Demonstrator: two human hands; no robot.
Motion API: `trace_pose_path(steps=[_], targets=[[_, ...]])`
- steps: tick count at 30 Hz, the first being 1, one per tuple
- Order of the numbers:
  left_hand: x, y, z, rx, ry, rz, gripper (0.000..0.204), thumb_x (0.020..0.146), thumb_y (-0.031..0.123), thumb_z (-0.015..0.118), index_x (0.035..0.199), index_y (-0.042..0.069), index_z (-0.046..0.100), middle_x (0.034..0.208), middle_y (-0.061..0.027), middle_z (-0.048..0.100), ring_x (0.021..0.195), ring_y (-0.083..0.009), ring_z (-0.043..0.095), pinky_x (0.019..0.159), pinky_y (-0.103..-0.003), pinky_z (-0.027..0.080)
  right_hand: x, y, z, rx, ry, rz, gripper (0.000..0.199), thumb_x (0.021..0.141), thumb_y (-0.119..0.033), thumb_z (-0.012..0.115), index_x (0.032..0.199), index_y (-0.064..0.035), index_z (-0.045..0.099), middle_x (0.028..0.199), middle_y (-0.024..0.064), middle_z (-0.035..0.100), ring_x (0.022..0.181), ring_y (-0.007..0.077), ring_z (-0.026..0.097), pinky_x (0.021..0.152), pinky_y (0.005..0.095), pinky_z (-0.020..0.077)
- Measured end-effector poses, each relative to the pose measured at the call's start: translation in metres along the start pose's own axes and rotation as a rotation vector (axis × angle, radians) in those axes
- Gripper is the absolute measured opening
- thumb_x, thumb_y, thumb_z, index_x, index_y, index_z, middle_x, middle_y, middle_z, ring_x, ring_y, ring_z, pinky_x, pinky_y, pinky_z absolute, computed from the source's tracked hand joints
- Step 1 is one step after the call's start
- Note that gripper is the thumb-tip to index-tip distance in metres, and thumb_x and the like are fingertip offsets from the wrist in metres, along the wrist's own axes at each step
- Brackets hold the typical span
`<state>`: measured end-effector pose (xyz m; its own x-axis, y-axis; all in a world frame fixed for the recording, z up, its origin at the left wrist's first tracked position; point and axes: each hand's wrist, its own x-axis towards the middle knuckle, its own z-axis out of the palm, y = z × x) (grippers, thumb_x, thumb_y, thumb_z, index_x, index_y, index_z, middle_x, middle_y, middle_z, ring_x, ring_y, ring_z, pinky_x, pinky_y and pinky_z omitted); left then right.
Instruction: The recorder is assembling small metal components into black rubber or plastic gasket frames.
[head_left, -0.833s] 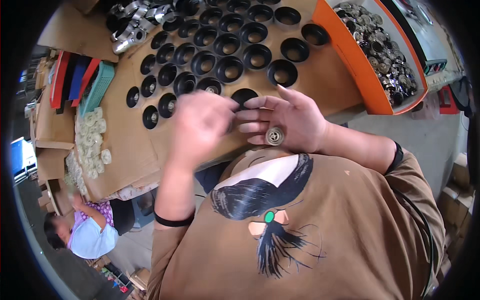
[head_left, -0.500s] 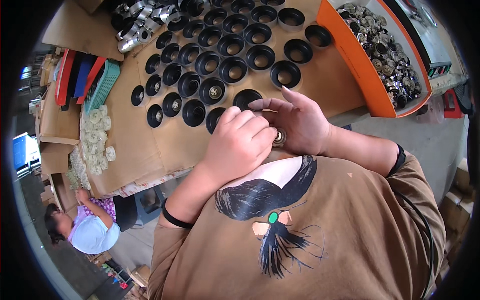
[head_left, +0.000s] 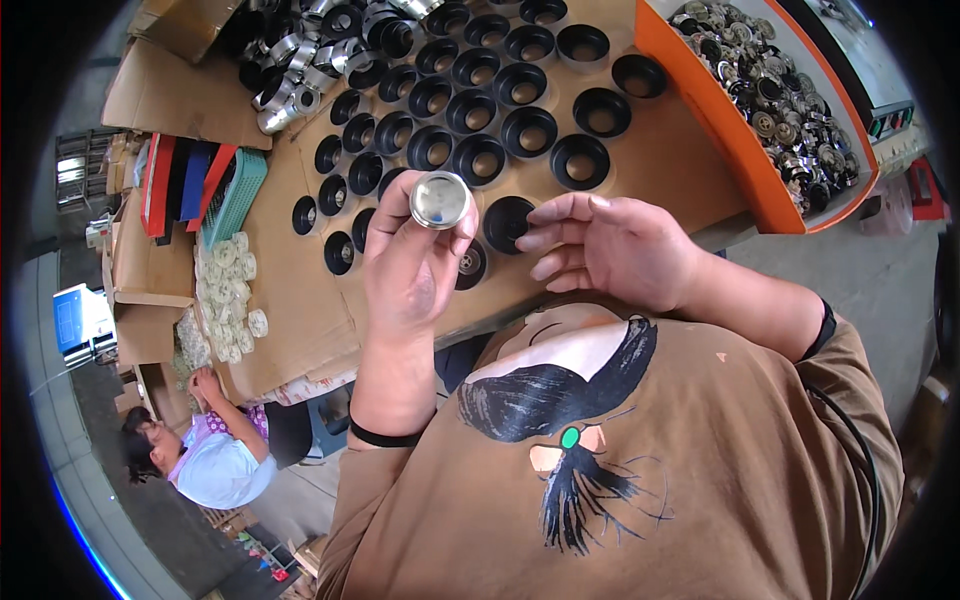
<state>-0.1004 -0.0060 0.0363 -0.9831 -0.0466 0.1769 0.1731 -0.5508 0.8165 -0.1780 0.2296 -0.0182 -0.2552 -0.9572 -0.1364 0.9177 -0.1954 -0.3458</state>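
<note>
My left hand (head_left: 412,262) is raised over the cardboard-covered table (head_left: 300,300) and pinches a small round silver metal part (head_left: 440,199) between its fingertips, flat face up. My right hand (head_left: 610,247) hovers just to the right with fingers spread and empty, its fingertips near a black round cup (head_left: 506,221). Several black round cups (head_left: 480,158) stand in rows on the cardboard beyond both hands. One cup (head_left: 468,264) behind my left hand shows a metal piece inside.
An orange tray (head_left: 740,150) full of small metal parts stands at the right. A pile of silver metal parts (head_left: 290,70) lies at the far left. White rings (head_left: 225,290) and a green basket (head_left: 235,195) sit at the left. A person (head_left: 210,450) crouches below the table edge.
My left hand came together with the right hand, took the silver part from it, then lifted away to the left with the part. The right hand opened and is empty.
</note>
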Motion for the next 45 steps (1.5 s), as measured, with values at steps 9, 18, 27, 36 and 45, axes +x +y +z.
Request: trace_pose_path(steps=[9, 18, 27, 36, 45], targets=[[0.055, 0.022, -0.062, 2.087, 0.004, 0.055, 0.008, 0.084, 0.014, 0.069, 0.087, 0.008, 0.073, 0.087, -0.0092, 0.073, 0.086, -0.0285, 0.068, 0.085, -0.042, 0.047, -0.109, -0.156, -0.005, -1.667, 0.777, -0.717, 0.035, 0.089, -0.005, 0.062, 0.124, -0.0026, 0.063, 0.115, 0.0070, 0.068, 0.109, 0.0171, 0.061, 0.097, 0.0321, 0.0465], [0.080, 0.000, -0.084, 2.284, -0.083, -0.179, 0.014, 0.084, 0.022, 0.070, 0.086, 0.009, 0.073, 0.089, -0.0086, 0.073, 0.089, -0.0291, 0.068, 0.085, -0.044, 0.045, -0.140, -0.187, -0.019, -2.410, 0.951, 0.155, 0.088, 0.070, -0.009, 0.076, 0.151, -0.0171, 0.044, 0.152, 0.0179, 0.042, 0.143, 0.0385, 0.039, 0.119, 0.0422, 0.0360], [0.030, 0.023, -0.055, 1.838, 0.297, 0.041, 0.025, 0.085, 0.022, 0.075, 0.104, 0.005, 0.075, 0.088, -0.0097, 0.073, 0.077, -0.0204, 0.069, 0.070, -0.033, 0.050, -0.144, -0.204, 0.002, -2.239, 0.754, 0.361, 0.096, 0.056, -0.017, 0.082, 0.146, -0.0120, 0.051, 0.153, 0.0145, 0.045, 0.143, 0.0343, 0.040, 0.119, 0.0406, 0.0348], [-0.040, 0.021, -0.030, 1.649, 0.332, 0.086, 0.015, 0.082, 0.008, 0.077, 0.095, 0.004, 0.074, 0.077, -0.0065, 0.069, 0.064, -0.0179, 0.063, 0.069, -0.032, 0.047, -0.150, -0.182, -0.024, -2.442, 0.845, 0.163, 0.083, 0.062, -0.005, 0.074, 0.142, -0.0078, 0.052, 0.154, 0.0163, 0.042, 0.140, 0.0378, 0.044, 0.117, 0.0415, 0.0381], [-0.060, 0.013, -0.014, 1.737, 0.205, 0.163, 0.019, 0.079, 0.005, 0.077, 0.097, 0.005, 0.073, 0.084, -0.0063, 0.072, 0.078, -0.0229, 0.067, 0.079, -0.036, 0.045, -0.141, -0.173, -0.031, -2.510, 0.820, 0.198, 0.089, 0.061, -0.014, 0.085, 0.143, -0.0064, 0.050, 0.152, 0.0166, 0.041, 0.135, 0.0434, 0.046, 0.113, 0.0485, 0.0413]])
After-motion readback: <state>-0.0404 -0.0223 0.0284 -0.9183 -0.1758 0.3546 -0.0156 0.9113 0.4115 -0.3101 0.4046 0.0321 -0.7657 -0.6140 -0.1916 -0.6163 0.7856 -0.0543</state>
